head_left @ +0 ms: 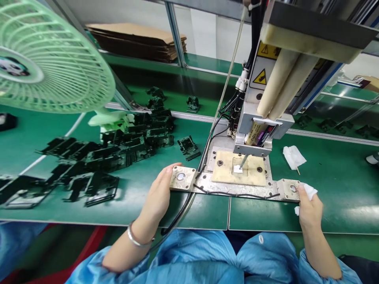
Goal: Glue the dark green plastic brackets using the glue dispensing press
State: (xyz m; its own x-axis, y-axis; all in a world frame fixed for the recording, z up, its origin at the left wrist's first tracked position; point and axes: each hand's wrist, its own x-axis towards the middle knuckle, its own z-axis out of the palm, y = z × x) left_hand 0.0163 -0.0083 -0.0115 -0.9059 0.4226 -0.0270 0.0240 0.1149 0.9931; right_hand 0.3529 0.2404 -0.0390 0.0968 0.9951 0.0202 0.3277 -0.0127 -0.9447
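Note:
My left hand (159, 192) is wrapped round the outer side of the left metal button block (183, 178), its fingertips at the back edge. Part of its fingers is hidden. In my right hand (310, 211) is a crumpled white wipe (310, 191), while the fingertips touch the outer end of the right button block (289, 190). Between the hands lies a cream-coloured fixture plate (219, 173) with a small white piece (238, 169) in its recess. A thin nozzle (244, 161) of the press-like machine (253, 148) comes down onto or just above that piece; contact cannot be made out.
Many black plastic parts (136, 142) are heaped at the left, with a single one (188, 148) nearer the fixture. A green fan (59, 59) stands over them. Cables (189, 205) cross the bench edge. A white wipe with a stick (294, 157) lies right of the machine.

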